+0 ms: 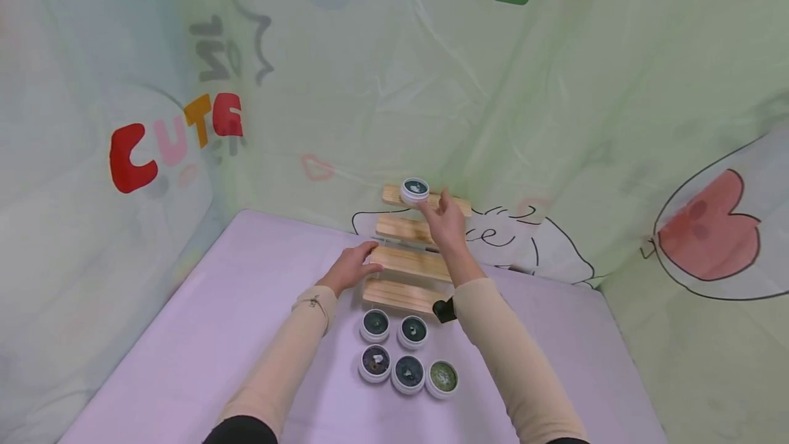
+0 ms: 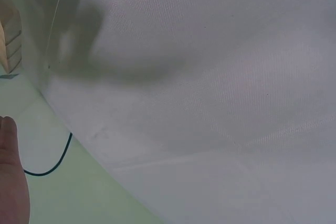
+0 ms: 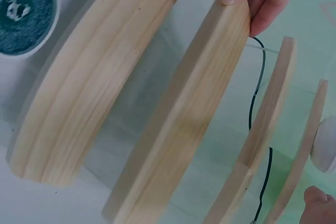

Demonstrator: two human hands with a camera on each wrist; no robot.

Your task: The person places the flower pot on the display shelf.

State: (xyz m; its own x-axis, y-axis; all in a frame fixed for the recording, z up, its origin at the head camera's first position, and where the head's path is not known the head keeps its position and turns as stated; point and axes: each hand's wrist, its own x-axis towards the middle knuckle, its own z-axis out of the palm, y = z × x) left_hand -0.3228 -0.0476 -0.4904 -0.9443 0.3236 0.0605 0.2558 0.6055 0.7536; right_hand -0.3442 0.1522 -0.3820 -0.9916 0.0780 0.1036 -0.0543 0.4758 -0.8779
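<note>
A display stand with four wooden boards stepped upward on clear supports stands near the back wall. My left hand (image 1: 351, 267) pinches the left end of its second-lowest board (image 1: 409, 262), thumb on top and fingers beneath. On the top board (image 1: 455, 205) sits a round white jar (image 1: 414, 190) with dark teal contents and a small pale mark. My right hand (image 1: 448, 225) is just right of this jar, thumb and forefinger spread beside it. In the right wrist view, a fingertip (image 3: 315, 195) shows close to the white jar (image 3: 325, 145), with a small gap between them.
In front of the stand are several similar jars: dark green (image 1: 413, 329), brownish (image 1: 375, 360) and olive green (image 1: 442, 377) among them. The lowest board (image 1: 401, 295) is close behind them. A printed cloth wall (image 1: 345, 122) rises behind the lilac tabletop (image 1: 277, 279).
</note>
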